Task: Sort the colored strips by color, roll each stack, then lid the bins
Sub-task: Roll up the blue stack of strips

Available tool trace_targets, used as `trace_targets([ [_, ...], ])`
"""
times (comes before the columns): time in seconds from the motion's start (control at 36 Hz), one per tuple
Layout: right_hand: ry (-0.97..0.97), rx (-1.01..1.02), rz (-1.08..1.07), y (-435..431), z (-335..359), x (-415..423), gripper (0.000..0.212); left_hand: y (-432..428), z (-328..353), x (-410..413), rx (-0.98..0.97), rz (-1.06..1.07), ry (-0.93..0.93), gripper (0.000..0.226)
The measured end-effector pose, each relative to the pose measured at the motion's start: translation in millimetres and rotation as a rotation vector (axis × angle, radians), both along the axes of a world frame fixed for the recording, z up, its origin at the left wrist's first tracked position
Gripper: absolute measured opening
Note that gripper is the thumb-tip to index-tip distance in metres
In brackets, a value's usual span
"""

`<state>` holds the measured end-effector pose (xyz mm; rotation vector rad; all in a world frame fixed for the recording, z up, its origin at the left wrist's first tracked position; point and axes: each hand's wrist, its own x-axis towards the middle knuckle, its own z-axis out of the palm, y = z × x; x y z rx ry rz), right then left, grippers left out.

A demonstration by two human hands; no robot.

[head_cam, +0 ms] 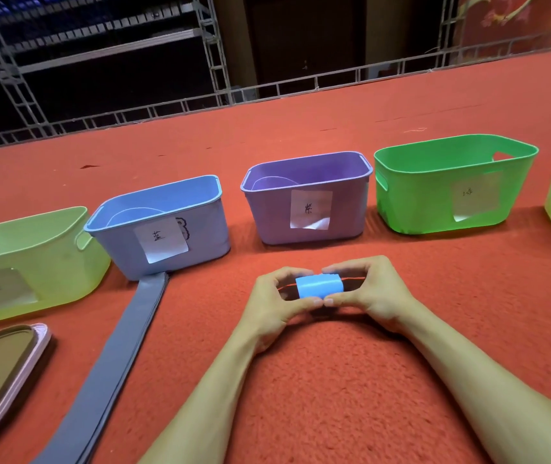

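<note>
Before purple bin [267,216] holding curled strip [272,177], left fingers [296,271], right fingers [337,270] pinch blue roll [319,287].

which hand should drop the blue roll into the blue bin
Left, likely. The left hand and right hand both pinch the blue roll, but the blue bin stands forward and left of it, on the left hand's side. The right hand would have to reach across.

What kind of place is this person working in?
Likely a stage or event hall, not a home: wide red carpet floor, silver metal truss frames along its far edge, dark shelving racks behind.
</note>
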<state>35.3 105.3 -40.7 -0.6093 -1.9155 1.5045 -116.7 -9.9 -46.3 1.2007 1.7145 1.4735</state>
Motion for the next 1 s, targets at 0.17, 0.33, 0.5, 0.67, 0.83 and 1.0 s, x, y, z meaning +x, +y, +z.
trace_targets([
  [0.17, -0.064, 0.01, 0.005, -7, 2, 0, 0.048, -12, 5, -1, -0.066, 0.023, 0.116, 0.047],
  [0.33, -0.069, 0.037, 0.019, -29, 10, -15, 0.048, -41, 22, -12, -0.102, 0.083, 0.156, 0.048],
  [0.5, 0.022, 0.074, 0.097, -59, 51, -66, 0.045, -63, 33, -112, -0.164, 0.207, 0.084, 0.066],
  [0.67, 0.119, 0.107, 0.138, -73, 103, -126, 0.047, -98, 118, -103, 0.022, 0.265, 0.178, 0.045],
  [0.83, 0.154, 0.144, 0.163, -64, 147, -178, 0.046, -91, 161, -157, 0.045, 0.27, 0.221, 0.038],
  [1.0, 0.084, 0.183, 0.217, -31, 165, -235, 0.051, -69, 175, -210, 0.062, 0.284, 0.172, 0.038],
])
